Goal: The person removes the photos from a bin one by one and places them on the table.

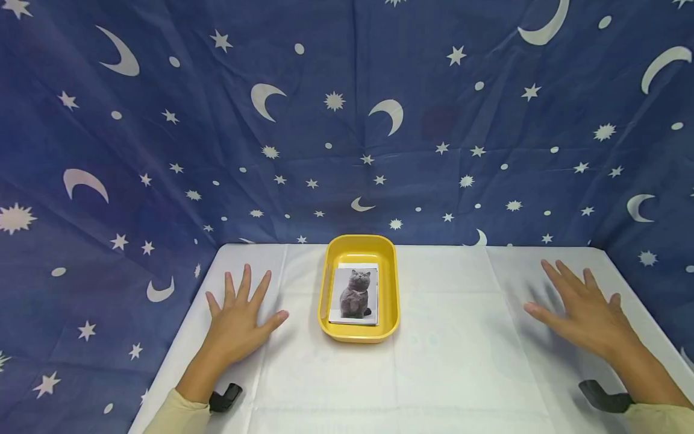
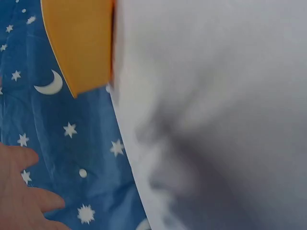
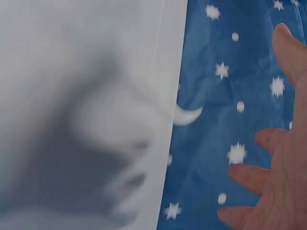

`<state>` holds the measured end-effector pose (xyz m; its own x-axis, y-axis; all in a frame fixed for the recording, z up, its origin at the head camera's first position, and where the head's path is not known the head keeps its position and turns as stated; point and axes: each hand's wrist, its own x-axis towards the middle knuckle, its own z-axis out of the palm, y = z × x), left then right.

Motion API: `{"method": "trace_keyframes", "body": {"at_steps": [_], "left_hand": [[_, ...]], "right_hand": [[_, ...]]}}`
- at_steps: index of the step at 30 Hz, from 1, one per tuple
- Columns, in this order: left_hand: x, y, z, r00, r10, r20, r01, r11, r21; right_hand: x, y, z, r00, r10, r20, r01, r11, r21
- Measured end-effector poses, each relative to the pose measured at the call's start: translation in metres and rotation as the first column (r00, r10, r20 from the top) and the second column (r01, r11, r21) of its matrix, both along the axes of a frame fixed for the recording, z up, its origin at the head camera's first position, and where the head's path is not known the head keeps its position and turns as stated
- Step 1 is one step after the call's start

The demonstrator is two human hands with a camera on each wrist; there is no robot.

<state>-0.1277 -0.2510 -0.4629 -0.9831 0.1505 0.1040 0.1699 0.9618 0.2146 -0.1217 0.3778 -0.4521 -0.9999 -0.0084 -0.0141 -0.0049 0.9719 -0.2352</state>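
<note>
A yellow tray with raised sides stands near the back middle of the white table. Inside it lies a small stack of cards, the top one a photo card of a sitting grey cat. To the tray's left, my left hand is held palm down with fingers spread, holding nothing. Far to the right, my right hand is spread in the same way, with its shadow on the cloth. In the left wrist view, the side of the yellow tray shows at the top.
The table is covered in a white cloth with fold creases. A dark blue curtain with white moons and stars rises behind it and along both sides. Black wrist mounts sit below the hands, by the pale sleeves.
</note>
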Motion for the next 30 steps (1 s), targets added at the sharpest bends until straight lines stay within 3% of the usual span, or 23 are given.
{"method": "trace_keyframes", "body": {"at_steps": [5,9,12,16,21,24,29,30], "left_hand": [[0.0,0.019,0.003,0.999,-0.024,0.04,0.019,0.994,0.107],[0.001,0.036,0.004,0.998,-0.035,0.06,0.019,0.969,0.247],[0.002,0.048,0.005,0.995,-0.061,0.075,0.029,0.928,0.372],[0.001,0.064,0.007,0.99,-0.101,0.099,0.036,0.857,0.513],[-0.004,0.081,0.006,0.984,-0.068,0.162,-0.049,0.779,0.625],[-0.007,0.091,0.004,0.972,-0.042,0.232,-0.135,0.706,0.696],[-0.005,0.106,-0.001,0.925,-0.051,0.377,-0.305,0.491,0.816],[-0.004,0.109,-0.002,0.919,-0.053,0.391,-0.326,0.456,0.828]], "right_hand": [[-0.011,-0.031,0.007,0.996,0.089,0.019,-0.087,0.993,-0.08],[-0.02,-0.062,0.011,0.988,0.155,0.001,-0.153,0.977,-0.147],[-0.028,-0.086,0.012,0.976,0.214,-0.035,-0.217,0.953,-0.213],[-0.042,-0.119,0.017,0.958,0.278,-0.074,-0.288,0.91,-0.298],[-0.063,-0.162,0.028,0.943,0.321,-0.09,-0.328,0.849,-0.415],[-0.076,-0.186,0.035,0.938,0.338,-0.083,-0.335,0.813,-0.476],[-0.095,-0.222,0.039,0.914,0.402,-0.048,-0.359,0.749,-0.557],[-0.099,-0.228,0.039,0.91,0.413,-0.03,-0.354,0.737,-0.575]]}}
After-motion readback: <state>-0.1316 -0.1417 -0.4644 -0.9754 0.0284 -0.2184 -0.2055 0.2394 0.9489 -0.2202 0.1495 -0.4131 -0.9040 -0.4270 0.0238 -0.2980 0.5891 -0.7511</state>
